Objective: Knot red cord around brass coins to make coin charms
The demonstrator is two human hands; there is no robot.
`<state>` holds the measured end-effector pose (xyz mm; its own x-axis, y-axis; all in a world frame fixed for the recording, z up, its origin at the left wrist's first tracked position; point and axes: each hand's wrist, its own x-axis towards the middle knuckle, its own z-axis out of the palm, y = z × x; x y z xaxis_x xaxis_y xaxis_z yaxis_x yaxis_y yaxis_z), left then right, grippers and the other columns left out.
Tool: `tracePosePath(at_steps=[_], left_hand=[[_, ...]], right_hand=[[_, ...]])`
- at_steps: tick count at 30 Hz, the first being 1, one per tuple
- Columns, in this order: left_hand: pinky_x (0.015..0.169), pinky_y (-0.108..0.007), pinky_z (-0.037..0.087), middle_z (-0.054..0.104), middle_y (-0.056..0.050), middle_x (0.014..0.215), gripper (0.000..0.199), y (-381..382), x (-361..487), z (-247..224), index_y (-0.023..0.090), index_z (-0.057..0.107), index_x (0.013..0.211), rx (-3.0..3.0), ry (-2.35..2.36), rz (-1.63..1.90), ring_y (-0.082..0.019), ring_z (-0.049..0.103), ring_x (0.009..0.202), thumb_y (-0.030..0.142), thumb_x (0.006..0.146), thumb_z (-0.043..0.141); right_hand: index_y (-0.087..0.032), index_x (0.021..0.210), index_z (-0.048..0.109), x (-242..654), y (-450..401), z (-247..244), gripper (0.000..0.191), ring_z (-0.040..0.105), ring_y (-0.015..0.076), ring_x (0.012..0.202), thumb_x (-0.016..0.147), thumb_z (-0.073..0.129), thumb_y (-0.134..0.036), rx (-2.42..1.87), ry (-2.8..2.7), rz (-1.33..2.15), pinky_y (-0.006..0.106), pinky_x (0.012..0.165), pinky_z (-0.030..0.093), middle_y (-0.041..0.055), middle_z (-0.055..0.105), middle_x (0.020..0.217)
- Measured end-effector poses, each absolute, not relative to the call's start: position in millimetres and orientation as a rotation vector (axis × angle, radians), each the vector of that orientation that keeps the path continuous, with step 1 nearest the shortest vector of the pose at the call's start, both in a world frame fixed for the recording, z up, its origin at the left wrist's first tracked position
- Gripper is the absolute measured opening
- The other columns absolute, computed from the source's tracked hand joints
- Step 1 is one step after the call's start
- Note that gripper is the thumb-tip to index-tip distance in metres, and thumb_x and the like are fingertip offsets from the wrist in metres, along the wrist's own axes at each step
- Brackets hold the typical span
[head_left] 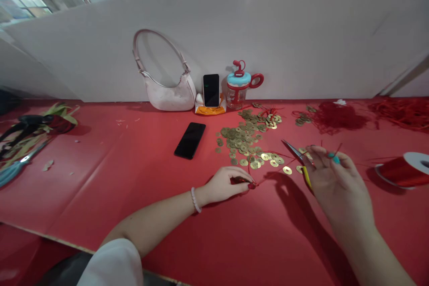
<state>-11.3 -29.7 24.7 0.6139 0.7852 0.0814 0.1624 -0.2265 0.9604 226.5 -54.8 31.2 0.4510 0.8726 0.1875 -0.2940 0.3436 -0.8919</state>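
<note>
My left hand (225, 184) rests low over the red table, its thumb and fingertips pinched on a thin red cord (262, 180). From there the cord stretches up toward my right hand (346, 187), which is raised with palm turned up and pinches the cord between thumb and fingers. Just left of my right hand lies a pair of scissors (292, 147) with a yellow handle, partly hidden by it. Brass coins with square holes (239, 138) spread in a loose heap beyond my hands, several of them close to the scissors.
A red cord spool (398, 172) lies at right, with red cord tangles (340, 116) behind it. A black phone (190, 140), pink handbag (170, 93), propped phone (211, 90) and lidded cup (237, 91) stand toward the wall. Blue-handled scissors (15, 170) lie far left.
</note>
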Motion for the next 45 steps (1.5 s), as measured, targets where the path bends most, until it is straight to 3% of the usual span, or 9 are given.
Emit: tracePosePath(at_steps=[7, 12, 19, 39, 45], left_hand=[[0.079, -0.026, 0.048, 0.069, -0.009, 0.089, 0.015, -29.4, -12.1, 24.7, 0.012, 0.069, 0.083, 1.747, 0.701, 0.696, -0.016, 0.063, 0.083, 0.021, 0.078, 0.059], [0.081, -0.026, 0.048, 0.069, -0.009, 0.091, 0.014, -28.6, -12.5, 23.8, 0.013, 0.069, 0.083, 1.765, 0.691, 0.691, -0.016, 0.063, 0.085, 0.022, 0.078, 0.060], [0.079, -0.027, 0.049, 0.069, -0.010, 0.090, 0.018, -29.0, -12.8, 22.3, 0.012, 0.069, 0.084, 1.731, 0.684, 0.651, -0.016, 0.063, 0.084, 0.026, 0.079, 0.060], [0.082, -0.026, 0.048, 0.068, -0.011, 0.092, 0.015, -28.4, -13.6, 20.0, 0.012, 0.070, 0.086, 1.741, 0.526, 0.653, -0.016, 0.063, 0.086, 0.020, 0.078, 0.061], [0.086, -0.028, 0.046, 0.065, -0.010, 0.097, 0.012, -26.6, -14.1, 19.8, 0.015, 0.071, 0.082, 1.759, 0.478, 0.733, -0.016, 0.060, 0.092, 0.021, 0.076, 0.063]], right_hand=[[-0.025, 0.101, 0.057, 213.1, -61.3, 26.6, 0.024, 0.051, 0.0249, 0.114, 0.081, 0.049, -0.015, -1.157, -1.958, 0.175, 0.048, 0.096, 0.037, 0.0068, 0.062, 0.114], [-0.024, 0.117, 0.053, 205.5, -59.9, 22.5, 0.036, 0.049, 0.0233, 0.118, 0.083, 0.046, -0.014, -1.126, -2.348, 0.122, 0.048, 0.098, 0.037, 0.0070, 0.060, 0.120], [-0.023, 0.084, 0.062, 202.9, -58.5, 26.5, 0.009, 0.059, 0.0210, 0.095, 0.083, 0.054, -0.020, -1.034, -2.289, -0.030, 0.040, 0.083, 0.046, 0.0025, 0.070, 0.088], [-0.019, 0.080, 0.057, 187.1, -65.6, 20.8, 0.009, 0.054, 0.0216, 0.086, 0.082, 0.049, -0.017, -1.233, -2.212, 0.126, 0.037, 0.077, 0.041, 0.0062, 0.064, 0.081], [-0.019, 0.071, 0.052, 183.2, -66.6, 22.5, 0.016, 0.050, 0.0184, 0.076, 0.084, 0.044, -0.014, -1.276, -2.329, 0.320, 0.033, 0.071, 0.041, 0.0046, 0.058, 0.075]])
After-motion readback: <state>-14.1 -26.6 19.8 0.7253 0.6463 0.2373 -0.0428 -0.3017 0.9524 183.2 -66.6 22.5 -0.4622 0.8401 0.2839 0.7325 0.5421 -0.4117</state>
